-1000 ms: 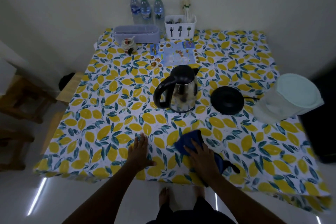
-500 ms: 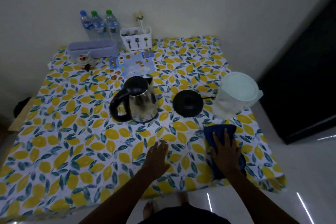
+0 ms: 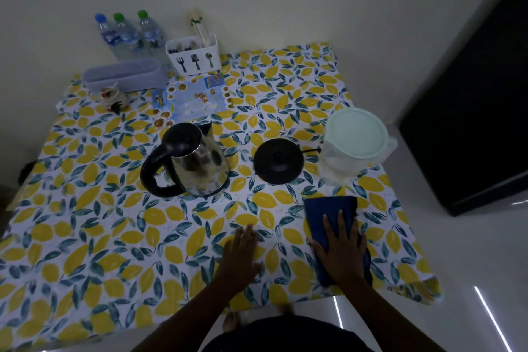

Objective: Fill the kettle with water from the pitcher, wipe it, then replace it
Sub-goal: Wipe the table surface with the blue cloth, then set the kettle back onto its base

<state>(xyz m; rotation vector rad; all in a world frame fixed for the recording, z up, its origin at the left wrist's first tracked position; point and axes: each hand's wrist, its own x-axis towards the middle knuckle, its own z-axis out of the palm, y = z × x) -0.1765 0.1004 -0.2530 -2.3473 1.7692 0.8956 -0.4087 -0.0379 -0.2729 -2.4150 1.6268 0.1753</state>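
A steel kettle (image 3: 200,164) with a black lid and handle stands on the lemon-print tablecloth (image 3: 114,237), off its round black base (image 3: 278,160), which lies to its right. A translucent pitcher (image 3: 354,146) with a pale green lid stands right of the base. A blue cloth (image 3: 331,214) lies flat in front of the pitcher. My right hand (image 3: 341,251) rests palm-down on the cloth with fingers spread. My left hand (image 3: 241,254) lies flat on the tablecloth, holding nothing.
At the back stand three water bottles (image 3: 128,36), a white cutlery holder (image 3: 194,57), a lilac tray (image 3: 125,76), a small jar (image 3: 113,97) and a printed mat (image 3: 191,100). A dark cabinet (image 3: 471,123) stands to the right of the table.
The right hand slid the blue cloth from the table's front middle to the right, in front of the pitcher. The view swung right. The left hand stayed flat on the table.
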